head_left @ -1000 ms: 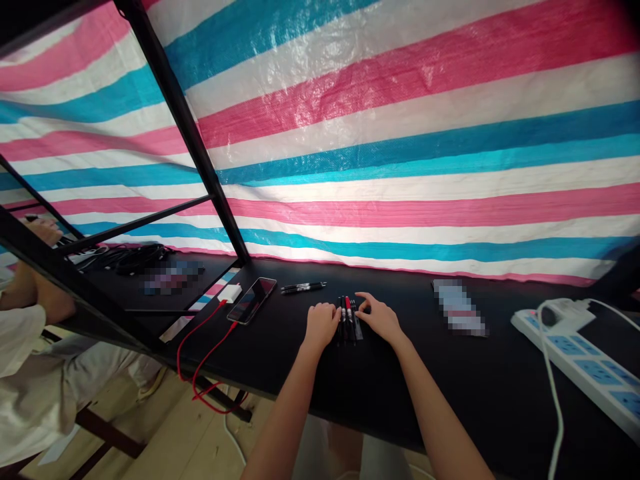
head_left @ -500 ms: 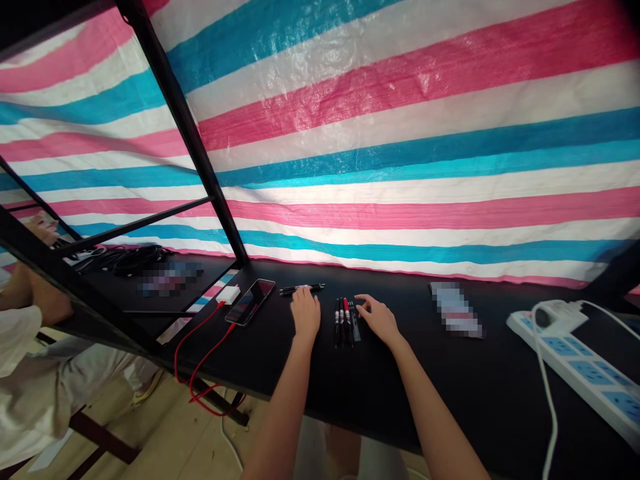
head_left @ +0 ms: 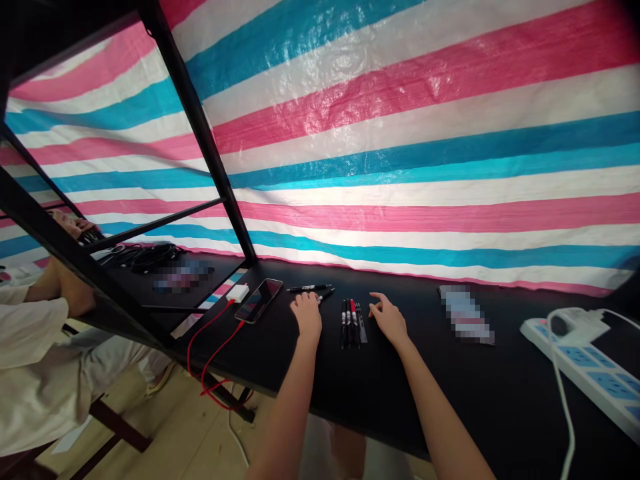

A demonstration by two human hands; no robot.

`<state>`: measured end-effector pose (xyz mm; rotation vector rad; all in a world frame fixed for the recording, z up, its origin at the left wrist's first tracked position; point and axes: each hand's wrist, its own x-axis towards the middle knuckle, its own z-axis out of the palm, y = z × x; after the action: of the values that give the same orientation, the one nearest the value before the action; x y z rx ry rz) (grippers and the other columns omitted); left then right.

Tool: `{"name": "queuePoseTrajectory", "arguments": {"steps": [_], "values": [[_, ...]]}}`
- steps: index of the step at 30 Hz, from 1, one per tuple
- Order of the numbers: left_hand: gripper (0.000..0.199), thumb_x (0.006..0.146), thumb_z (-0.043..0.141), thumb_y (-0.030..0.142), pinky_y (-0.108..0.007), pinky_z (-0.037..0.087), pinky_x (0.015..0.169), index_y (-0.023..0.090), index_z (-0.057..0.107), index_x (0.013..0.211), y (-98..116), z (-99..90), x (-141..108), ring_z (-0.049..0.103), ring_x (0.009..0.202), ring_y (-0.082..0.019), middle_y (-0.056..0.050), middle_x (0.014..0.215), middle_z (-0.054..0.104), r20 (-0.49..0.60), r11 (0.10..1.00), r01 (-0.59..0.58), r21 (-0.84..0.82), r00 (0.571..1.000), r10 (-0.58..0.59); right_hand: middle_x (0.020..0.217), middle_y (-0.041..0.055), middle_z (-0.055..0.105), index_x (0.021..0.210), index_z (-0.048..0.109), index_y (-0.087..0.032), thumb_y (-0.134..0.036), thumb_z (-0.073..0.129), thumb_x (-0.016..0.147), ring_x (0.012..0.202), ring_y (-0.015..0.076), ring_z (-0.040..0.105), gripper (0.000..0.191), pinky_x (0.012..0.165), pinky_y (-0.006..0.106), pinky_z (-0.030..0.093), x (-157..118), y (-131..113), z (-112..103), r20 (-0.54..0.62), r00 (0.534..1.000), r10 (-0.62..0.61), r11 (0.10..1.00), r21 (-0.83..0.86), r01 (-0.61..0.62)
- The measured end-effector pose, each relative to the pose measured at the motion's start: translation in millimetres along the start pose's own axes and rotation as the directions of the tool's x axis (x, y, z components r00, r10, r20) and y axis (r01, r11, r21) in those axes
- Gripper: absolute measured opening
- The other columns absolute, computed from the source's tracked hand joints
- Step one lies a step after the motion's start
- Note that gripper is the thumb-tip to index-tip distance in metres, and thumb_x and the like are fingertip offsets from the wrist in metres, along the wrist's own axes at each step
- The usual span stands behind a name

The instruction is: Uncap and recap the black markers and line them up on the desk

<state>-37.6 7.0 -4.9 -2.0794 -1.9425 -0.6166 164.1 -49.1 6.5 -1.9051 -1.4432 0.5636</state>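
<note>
On the black table (head_left: pixel 450 393), several marker pens (head_left: pixel 353 321), black with one red, lie side by side in a row. My left hand (head_left: pixel 306 313) is just left of the row, its fingertips closed on one black pen (head_left: pixel 326 293) that sticks out to the right at an angle. A second black pen (head_left: pixel 309 288) lies just behind it. My right hand (head_left: pixel 389 319) rests on the table right of the row, fingers apart and holding nothing.
A phone (head_left: pixel 259 300) lies to the left, with a white charger (head_left: pixel 239 292) and red cable (head_left: pixel 210 340). A blurred card (head_left: pixel 467 313) and a white power strip (head_left: pixel 580 360) are on the right. A black frame post (head_left: pixel 200 133) slants up left. Another person (head_left: pixel 30 347) sits far left.
My left hand left the pen row, moved back and left to the two loose pens, and has pulled one askew. My right hand lifted slightly off the row.
</note>
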Motion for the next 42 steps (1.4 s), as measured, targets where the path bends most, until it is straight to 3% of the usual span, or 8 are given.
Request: {"name": "queuePoseTrajectory", "arguments": {"steps": [5,11,22,26,29,33,38,42], "values": [[0.03,0.09,0.029,0.023,-0.035,0.032,0.078,0.023,0.051,0.111,14,-15.0,-7,0.043,0.089,-0.021,-0.008,0.097,0.051,-0.108,0.992,-0.1,-0.071,0.99,0.092,0.068,-0.0014,0.062,0.114,0.052,-0.024,-0.033,0.046,0.078,0.061,0.0148,0.053,0.038,0.056,0.025,0.034,4,3,6,-0.012,0.999,-0.03,0.977,0.211,0.031],[0.024,0.089,0.034,0.024,-0.033,0.032,0.082,0.026,0.055,0.102,35,-28.6,-18,0.045,0.091,-0.017,-0.005,0.101,0.051,-0.122,0.919,-0.373,-0.125,0.925,0.359,0.072,0.0017,0.059,0.116,0.054,-0.016,-0.046,0.053,0.073,0.048,0.0085,0.042,0.052,0.042,0.021,0.027,2,-10,9,0.017,0.986,-0.166,0.701,0.705,0.105],[0.016,0.086,0.045,0.027,-0.032,0.032,0.083,0.028,0.057,0.096,31,-26.4,-16,0.05,0.091,-0.014,-0.001,0.096,0.058,-0.249,0.886,-0.43,-0.175,0.89,0.383,0.068,0.0021,0.058,0.096,0.068,-0.016,-0.05,0.06,0.067,0.046,0.0065,0.038,0.045,0.041,0.022,0.025,1,-13,9,-0.074,0.989,-0.126,0.637,0.758,0.137],[0.017,0.087,0.043,0.027,-0.034,0.029,0.086,0.027,0.056,0.097,24,-30.6,-13,0.049,0.093,-0.016,-0.002,0.095,0.058,-0.244,0.907,-0.382,-0.176,0.91,0.336,0.073,0.0029,0.058,0.088,0.068,-0.014,-0.051,0.06,0.066,0.046,0.0061,0.041,0.043,0.04,0.021,0.026,4,-4,0,-0.229,0.973,0.037,0.614,0.773,0.159],[0.018,0.088,0.04,0.028,-0.035,0.028,0.086,0.025,0.055,0.097,19,-32.8,-11,0.048,0.092,-0.017,-0.003,0.095,0.058,-0.233,0.932,-0.307,-0.194,0.937,0.26,0.073,0.002,0.057,0.081,0.063,-0.014,-0.053,0.06,0.063,0.045,0.0051,0.043,0.043,0.038,0.019,0.023,8,9,-10,-0.328,0.903,0.276,0.521,0.841,0.146],[0.024,0.089,0.034,0.032,-0.032,0.03,0.081,0.02,0.055,0.083,19,-32.4,-12,0.05,0.079,-0.015,-0.002,0.078,0.058,-0.138,0.944,-0.207,-0.257,0.975,0.176,0.069,0.0006,0.057,0.068,0.05,-0.016,-0.06,0.06,0.057,0.039,0.0056,0.045,0.046,0.034,0.018,0.021,12,20,-15,-0.255,0.851,0.46,0.406,0.912,0.054],[0.029,0.085,0.037,0.032,-0.03,0.029,0.075,0.017,0.051,0.063,20,-26.4,-14,0.05,0.074,-0.015,-0.001,0.064,0.055,0.058,0.949,-0.164,-0.269,0.981,0.186,0.047,-0.005,0.048,0.066,0.048,-0.016,-0.062,0.055,0.061,0.028,0.003,0.029,0.046,0.031,0.019,0.017,12,16,-7,-0.221,0.946,0.239,0.578,0.815,0.044],[0.029,0.081,0.04,0.031,-0.03,0.029,0.073,0.017,0.052,0.06,19,-21.4,-14,0.05,0.073,-0.016,-0.001,0.061,0.056,0.196,0.947,-0.173,-0.27,0.953,0.23,0.047,-0.0029,0.05,0.073,0.056,-0.014,-0.059,0.052,0.066,0.029,0.0055,0.033,0.045,0.033,0.021,0.022,12,13,-1,-0.102,0.99,0.096,0.758,0.652,-0.006]]}}
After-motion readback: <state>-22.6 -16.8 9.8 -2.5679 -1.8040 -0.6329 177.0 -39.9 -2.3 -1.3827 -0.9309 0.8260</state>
